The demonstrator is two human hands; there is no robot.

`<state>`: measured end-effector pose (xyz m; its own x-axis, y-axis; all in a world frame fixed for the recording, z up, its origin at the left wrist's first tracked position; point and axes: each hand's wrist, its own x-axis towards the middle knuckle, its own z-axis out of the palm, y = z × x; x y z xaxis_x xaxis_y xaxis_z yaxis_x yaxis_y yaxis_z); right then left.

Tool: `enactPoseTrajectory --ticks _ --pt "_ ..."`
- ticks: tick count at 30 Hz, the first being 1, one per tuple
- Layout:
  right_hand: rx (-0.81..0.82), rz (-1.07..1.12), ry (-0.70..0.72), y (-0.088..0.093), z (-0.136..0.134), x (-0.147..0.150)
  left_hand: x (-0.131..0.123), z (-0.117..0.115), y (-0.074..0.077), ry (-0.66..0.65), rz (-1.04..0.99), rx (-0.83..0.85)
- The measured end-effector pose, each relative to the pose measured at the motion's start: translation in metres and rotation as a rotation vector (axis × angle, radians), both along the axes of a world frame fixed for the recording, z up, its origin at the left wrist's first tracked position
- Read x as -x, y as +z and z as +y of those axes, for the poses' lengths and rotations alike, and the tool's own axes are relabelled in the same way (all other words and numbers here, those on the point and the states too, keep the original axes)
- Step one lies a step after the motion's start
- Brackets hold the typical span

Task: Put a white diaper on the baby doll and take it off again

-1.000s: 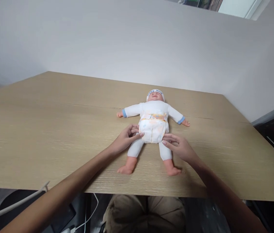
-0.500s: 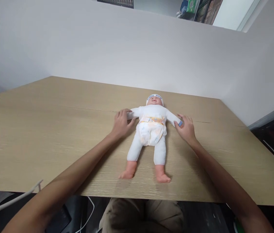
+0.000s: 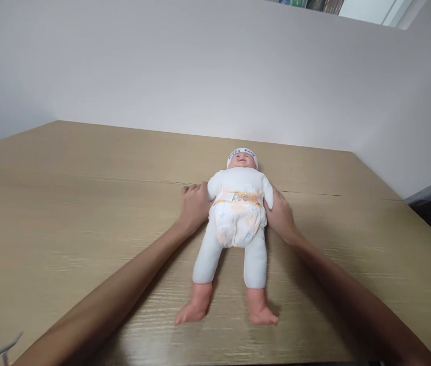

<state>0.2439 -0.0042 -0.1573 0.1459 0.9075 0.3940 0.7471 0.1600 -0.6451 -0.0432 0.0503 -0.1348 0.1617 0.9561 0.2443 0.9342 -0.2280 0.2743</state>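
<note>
Both my hands are in at the flanks now: left hand (image 3: 196,208) against one side of the doll (image 3: 240,179), right hand (image 3: 281,215) against the other, well apart from each other with the torso between them. The fingertips are tucked out of sight, so I can't tell whether either one truly grips or only presses. And here's the change: half a second ago the doll's arms were spread wide with my hands out near the cuffs; now the sleeves run down close along the body and the cuffs are hidden. I judge that as a tidier, straighter pose, with the limbs gathered in. The diaper (image 3: 237,223) stays fastened around the waist, its orange-patterned band across the belly. The doll lies on its back, the lettered cap (image 3: 241,151) toward the wall (image 3: 162,61), bare feet (image 3: 196,307) apart and pointing my way. All of it rests on the bench (image 3: 85,229), with a white cable (image 3: 3,351) poking in at lower left.
</note>
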Motion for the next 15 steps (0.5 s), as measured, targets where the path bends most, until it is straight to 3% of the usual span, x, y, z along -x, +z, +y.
enactPoseTrajectory --ticks 3,6,10,12,15 --pt "0.046 0.073 0.024 0.005 -0.006 0.010 -0.007 -0.015 0.014 -0.021 -0.054 0.050" --pt "0.034 0.124 0.096 0.016 -0.015 0.006 -0.005 -0.040 0.037 -0.045 -0.168 0.038" --pt "-0.015 0.150 0.188 0.038 -0.045 -0.016 0.006 -0.099 0.060 -0.065 -0.342 -0.053" --pt "-0.012 0.140 0.243 0.051 -0.072 -0.033 0.017 -0.145 0.055 -0.069 -0.399 -0.034" --pt "0.077 0.096 0.379 0.075 -0.129 -0.061 0.040 -0.233 0.022 -0.093 -0.380 0.200"
